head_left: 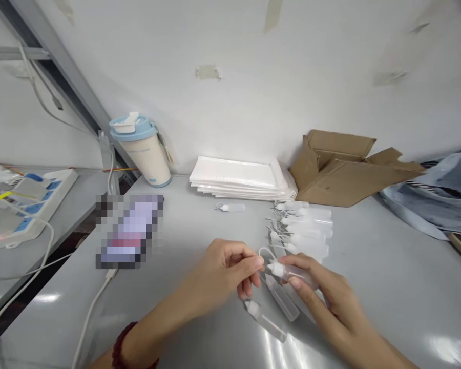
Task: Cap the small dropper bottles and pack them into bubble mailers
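Observation:
My right hand (322, 292) grips a small translucent squeeze bottle (291, 272) with a white pointed nozzle, tilted so the nozzle faces left. From its neck a thin white strap loops over to my left hand (234, 269), whose thumb and forefinger are pinched on the strap's end; the cap there is hidden by the fingers. Below the hands lie two more squeeze bottles, a near bottle (267, 321) and another bottle (282, 298) under the held one. Behind my right hand, several like bottles (307, 223) lie in a row, nozzles to the left.
A lone bottle (232, 207) lies before a stack of white padded mailers (236, 174). Beside the mailers stands an open cardboard box (346, 174). To the left are a tumbler (144, 151), a blurred phone (132, 230) on a cable, and a power strip (42, 205).

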Motion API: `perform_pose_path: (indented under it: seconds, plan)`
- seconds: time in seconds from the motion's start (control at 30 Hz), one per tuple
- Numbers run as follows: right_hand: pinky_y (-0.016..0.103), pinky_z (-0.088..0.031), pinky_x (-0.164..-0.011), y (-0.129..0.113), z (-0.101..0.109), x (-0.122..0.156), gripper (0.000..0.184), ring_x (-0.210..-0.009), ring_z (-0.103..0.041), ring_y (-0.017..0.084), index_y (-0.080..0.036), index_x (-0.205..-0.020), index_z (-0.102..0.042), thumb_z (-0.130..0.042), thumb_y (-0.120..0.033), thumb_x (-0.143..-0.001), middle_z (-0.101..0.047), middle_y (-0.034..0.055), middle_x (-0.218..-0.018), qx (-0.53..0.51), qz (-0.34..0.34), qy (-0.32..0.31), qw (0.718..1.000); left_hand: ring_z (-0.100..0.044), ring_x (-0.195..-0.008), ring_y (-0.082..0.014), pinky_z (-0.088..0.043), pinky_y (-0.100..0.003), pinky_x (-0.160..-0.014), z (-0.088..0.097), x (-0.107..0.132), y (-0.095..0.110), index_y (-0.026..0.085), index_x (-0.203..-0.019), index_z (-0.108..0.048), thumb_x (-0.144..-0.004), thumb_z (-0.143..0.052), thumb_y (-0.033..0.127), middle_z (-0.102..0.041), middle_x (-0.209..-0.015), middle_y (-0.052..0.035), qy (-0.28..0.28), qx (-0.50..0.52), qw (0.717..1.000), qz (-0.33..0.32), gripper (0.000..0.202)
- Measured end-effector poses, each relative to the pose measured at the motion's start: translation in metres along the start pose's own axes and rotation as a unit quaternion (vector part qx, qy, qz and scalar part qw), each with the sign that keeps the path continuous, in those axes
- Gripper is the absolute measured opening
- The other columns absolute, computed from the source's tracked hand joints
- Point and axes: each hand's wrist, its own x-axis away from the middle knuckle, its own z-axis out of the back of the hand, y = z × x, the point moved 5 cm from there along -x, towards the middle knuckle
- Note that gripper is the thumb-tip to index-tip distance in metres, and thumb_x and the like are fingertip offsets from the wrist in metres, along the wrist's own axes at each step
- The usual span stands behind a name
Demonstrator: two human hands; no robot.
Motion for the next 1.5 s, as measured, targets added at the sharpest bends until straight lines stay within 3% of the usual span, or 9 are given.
perform_pose_path:
  seconds: [0.37, 0.73, 1.0, 1.17, 1.27, 1.4, 1.5]
  plan:
    - [0.025, -0.051, -0.071, -0.002, 0.003, -0.003, 0.022, -0.082, -0.063, 0.013, -0.024, -0.113, -0.053, -0.043, -0.020, -0.094, -0.065, 0.0019, -0.097, -0.023, 0.023, 0.008, 0.999, -0.055, -0.054, -0.0103, -0.044, -0.023, -0.056, 0.003, -0.002, 0.000, 0.014, -0.073, -0.064, -0.090, -0.048, 0.039, -0.058, -0.064, 0.0004, 0.007, -0.021, 0.999, -0.038, 0.035]
    - [0.030, -0.053, -0.071, -0.004, 0.001, -0.004, 0.021, -0.082, -0.064, 0.017, -0.021, -0.112, -0.053, -0.043, -0.021, -0.094, -0.065, 0.0043, -0.091, 0.019, 0.062, 0.019, 0.998, -0.052, -0.054, -0.0111, -0.043, -0.023, -0.055, 0.005, -0.004, 0.003, 0.017, -0.063, -0.055, -0.088, -0.047, 0.038, -0.054, -0.060, 0.0018, 0.038, -0.097, 0.993, -0.049, 0.034]
    - [0.029, -0.051, -0.074, -0.002, -0.004, 0.000, 0.021, -0.086, -0.063, 0.015, -0.022, -0.112, -0.054, -0.041, -0.021, -0.095, -0.066, 0.0039, -0.097, -0.027, 0.021, 0.000, 0.999, -0.050, -0.053, -0.0096, -0.041, -0.021, -0.054, 0.003, -0.001, 0.003, 0.017, -0.062, -0.054, -0.088, -0.050, 0.036, -0.054, -0.060, 0.0030, 0.064, -0.117, 0.989, -0.067, 0.033]
    - [0.025, -0.048, -0.065, -0.001, -0.004, 0.001, 0.020, -0.072, -0.059, 0.013, -0.021, -0.112, -0.052, -0.042, -0.023, -0.095, -0.064, 0.0013, -0.089, -0.026, 0.008, 0.028, 0.999, -0.051, -0.055, -0.0103, -0.041, -0.021, -0.055, 0.006, -0.001, 0.008, 0.017, -0.062, -0.057, -0.090, -0.047, 0.038, -0.052, -0.055, 0.0029, 0.086, -0.132, 0.985, -0.071, 0.037]
    - [0.024, -0.047, -0.061, -0.001, -0.002, 0.000, 0.019, -0.069, -0.058, 0.012, -0.022, -0.111, -0.053, -0.042, -0.023, -0.095, -0.064, 0.0000, -0.086, -0.023, 0.000, 0.033, 0.999, -0.053, -0.057, -0.0104, -0.042, -0.022, -0.056, 0.011, -0.001, 0.009, 0.017, -0.068, -0.061, -0.089, -0.049, 0.039, -0.057, -0.062, 0.0022, 0.080, -0.125, 0.987, -0.059, 0.033]
    - [0.023, -0.045, -0.058, 0.000, -0.001, -0.001, 0.019, -0.065, -0.056, 0.011, -0.021, -0.111, -0.053, -0.042, -0.023, -0.095, -0.062, -0.0008, -0.081, -0.030, -0.004, 0.028, 0.999, -0.057, -0.063, -0.0116, -0.047, -0.024, -0.061, 0.012, 0.001, 0.009, 0.019, -0.092, -0.065, -0.086, -0.055, 0.034, -0.063, -0.075, 0.0012, 0.043, -0.119, 0.990, -0.067, 0.018]
    - [0.023, -0.045, -0.057, 0.000, -0.002, -0.001, 0.020, -0.064, -0.055, 0.011, -0.021, -0.112, -0.053, -0.043, -0.024, -0.095, -0.062, -0.0005, -0.082, -0.040, -0.003, 0.025, 0.999, -0.059, -0.065, -0.0121, -0.048, -0.026, -0.065, 0.012, 0.002, 0.012, 0.021, -0.094, -0.065, -0.085, -0.058, 0.031, -0.064, -0.075, 0.0016, 0.060, -0.165, 0.980, -0.093, 0.015]
